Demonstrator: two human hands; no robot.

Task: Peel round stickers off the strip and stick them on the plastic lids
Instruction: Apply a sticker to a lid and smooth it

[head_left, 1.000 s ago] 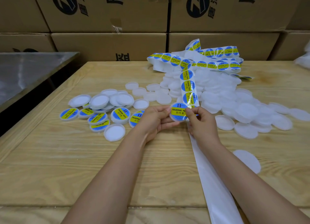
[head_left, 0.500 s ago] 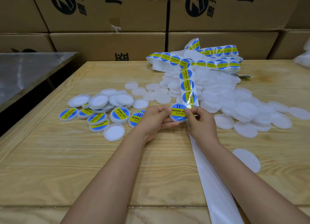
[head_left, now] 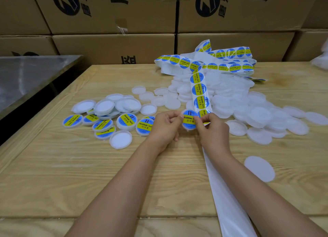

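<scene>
A white plastic lid bearing a blue and yellow round sticker [head_left: 188, 120] is held up between both hands above the wooden table [head_left: 71, 174]. My left hand [head_left: 165, 126] grips the lid's left edge. My right hand [head_left: 211, 128] pinches its right side, thumb on the sticker, and also holds the sticker strip [head_left: 199, 93]. That strip rises from my right hand to a tangled pile of strip [head_left: 221, 63] at the back. Its empty white backing [head_left: 227, 201] trails down under my right forearm.
Several labelled lids [head_left: 106, 125] lie in a cluster on the left. A big heap of plain white lids [head_left: 248, 112] spreads on the right, with one lone lid [head_left: 259, 168] near my right arm. Cardboard boxes [head_left: 113, 45] wall the back. A metal table [head_left: 26, 77] stands at left.
Both hands stay at the same spot with the lid. The right thumb has slid a little across the sticker.
</scene>
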